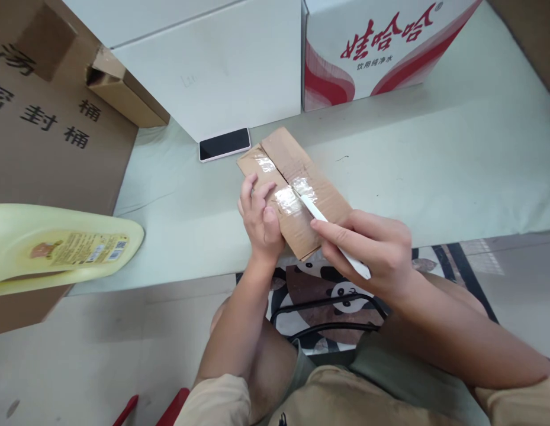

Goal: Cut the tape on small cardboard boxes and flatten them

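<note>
A small flat cardboard box (330, 198) lies at an angle near the table's front edge, with clear tape strips across its middle seam. My left hand (260, 222) grips its left side, the fingers bent and the thumb on the cardboard. In my right hand (375, 248) is a white utility knife (314, 208), held like a pen with the forefinger along it. The knife's tip meets the taped seam; how deep the blade goes cannot be made out.
A phone (225, 144) lies behind the box, against a large white carton (221, 71). Beside that stands a red-and-white water carton (367, 53). At left are a big brown carton (48, 142) and a pale yellow bottle (66, 248). The pale green tabletop (434, 171) ends just before my knees.
</note>
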`<state>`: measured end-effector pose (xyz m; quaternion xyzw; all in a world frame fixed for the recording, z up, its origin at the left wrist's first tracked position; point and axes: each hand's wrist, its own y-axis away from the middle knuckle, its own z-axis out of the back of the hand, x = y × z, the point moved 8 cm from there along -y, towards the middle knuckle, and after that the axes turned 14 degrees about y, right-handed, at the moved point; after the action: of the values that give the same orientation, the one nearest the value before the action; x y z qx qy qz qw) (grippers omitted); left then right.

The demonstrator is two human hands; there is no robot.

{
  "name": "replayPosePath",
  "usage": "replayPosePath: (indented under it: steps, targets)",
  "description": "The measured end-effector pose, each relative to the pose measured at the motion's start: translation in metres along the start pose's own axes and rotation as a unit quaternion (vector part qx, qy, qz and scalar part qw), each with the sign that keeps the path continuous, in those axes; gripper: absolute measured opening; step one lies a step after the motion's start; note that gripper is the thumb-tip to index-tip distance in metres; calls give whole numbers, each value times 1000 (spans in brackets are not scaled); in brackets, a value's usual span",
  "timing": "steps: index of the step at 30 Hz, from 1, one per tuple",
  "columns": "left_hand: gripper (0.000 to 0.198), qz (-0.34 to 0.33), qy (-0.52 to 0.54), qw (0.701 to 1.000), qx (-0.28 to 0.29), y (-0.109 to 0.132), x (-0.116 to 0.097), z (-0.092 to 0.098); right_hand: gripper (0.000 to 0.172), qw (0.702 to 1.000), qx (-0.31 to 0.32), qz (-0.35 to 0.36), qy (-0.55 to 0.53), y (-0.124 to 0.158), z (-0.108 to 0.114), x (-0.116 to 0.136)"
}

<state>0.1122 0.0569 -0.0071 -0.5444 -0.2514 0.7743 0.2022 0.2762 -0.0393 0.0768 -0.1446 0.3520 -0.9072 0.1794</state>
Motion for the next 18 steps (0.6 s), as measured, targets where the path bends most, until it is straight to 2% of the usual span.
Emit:
replayPosePath:
  steps: [8, 13, 18]
  targets:
    - [57, 19, -11, 1000, 9, 0, 3, -1, 17, 999, -6, -31, -20, -3, 0, 0]
    - [58, 11, -21, 1000, 6, -1, 0, 0, 18, 997, 25, -64, -21, -4, -9, -2]
    - [57, 8, -11, 1000, 8, 0, 2, 0, 20, 995, 31, -74, -54, -8, -8, -2]
